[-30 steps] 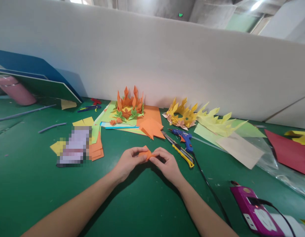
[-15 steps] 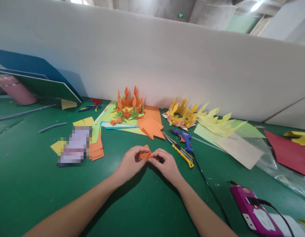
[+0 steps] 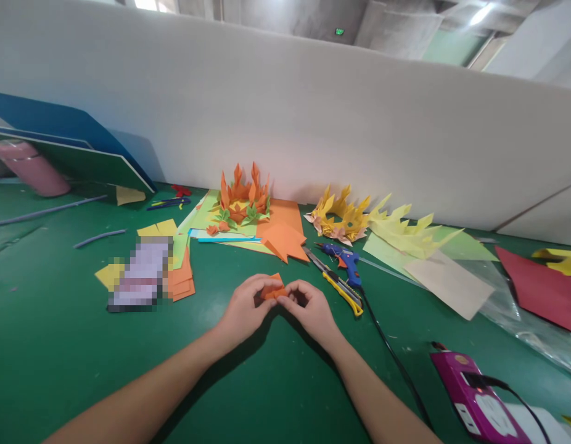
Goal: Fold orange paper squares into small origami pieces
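"Where's the light coming from?"
"A glowing white ceiling tube [image 3: 482, 13], far right, and a bright opening [image 3: 151, 5], far left."
"Any shadows?"
"Soft ones on the smooth green tabletop [image 3: 276, 388], between the bare forearms [image 3: 168, 382]; clear plastic sheeting [image 3: 535, 337] glints at right."
"Sharp?"
"Fairly. The pink cylindrical bottle [image 3: 33, 172] at left looks stretched, and coarse pixels mask a flat lilac object [image 3: 144, 268]."

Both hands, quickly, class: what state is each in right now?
Left hand: closed, holding folded orange paper.
Right hand: closed, pinching the same paper.
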A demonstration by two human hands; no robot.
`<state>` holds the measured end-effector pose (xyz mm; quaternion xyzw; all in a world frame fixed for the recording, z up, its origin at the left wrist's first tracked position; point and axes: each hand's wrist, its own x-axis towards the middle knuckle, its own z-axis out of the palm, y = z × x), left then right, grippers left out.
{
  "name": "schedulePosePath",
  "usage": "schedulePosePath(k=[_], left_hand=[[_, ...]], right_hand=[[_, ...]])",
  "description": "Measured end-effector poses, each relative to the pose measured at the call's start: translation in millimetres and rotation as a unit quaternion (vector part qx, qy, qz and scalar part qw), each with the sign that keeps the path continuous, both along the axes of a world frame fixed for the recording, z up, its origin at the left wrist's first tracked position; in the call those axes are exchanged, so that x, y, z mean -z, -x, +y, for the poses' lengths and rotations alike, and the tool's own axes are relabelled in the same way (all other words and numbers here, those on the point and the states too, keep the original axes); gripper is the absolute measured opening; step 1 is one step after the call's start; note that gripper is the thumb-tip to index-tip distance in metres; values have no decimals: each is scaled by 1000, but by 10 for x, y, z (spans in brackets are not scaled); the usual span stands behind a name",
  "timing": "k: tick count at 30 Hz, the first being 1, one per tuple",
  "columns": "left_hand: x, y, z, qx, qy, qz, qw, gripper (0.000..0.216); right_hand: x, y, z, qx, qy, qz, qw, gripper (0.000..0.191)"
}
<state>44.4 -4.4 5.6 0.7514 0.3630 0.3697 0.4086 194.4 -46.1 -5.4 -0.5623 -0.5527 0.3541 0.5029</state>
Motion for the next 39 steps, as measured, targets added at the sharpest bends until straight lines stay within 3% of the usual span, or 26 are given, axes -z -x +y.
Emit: schedulePosePath(k=[9,16,22,27,33,39], left_hand=[[-34,-3,-13,3,37,-16,999,23],[-43,-20,-3,3,128,-55,990,20],[-62,-17,31,12,364,-142,920,38],[-99,1,41,18,458,-148,877,49],[-140,10,46,24,474,-148,868,45],[-148,8,51,30,456,-124,881,41]], right_hand=[[13,-1,5,1,-14,-23,1000,16],[6,4,-3,5,-23,-46,999,18],[-15,19,-15,-2,-21,-76,997,20],[-24,17,-21,-11,-20,-95,995,21],[-18,16,-20,-15,-21,-98,995,22],[-15,31,-19,-17,-15,-105,994,21]])
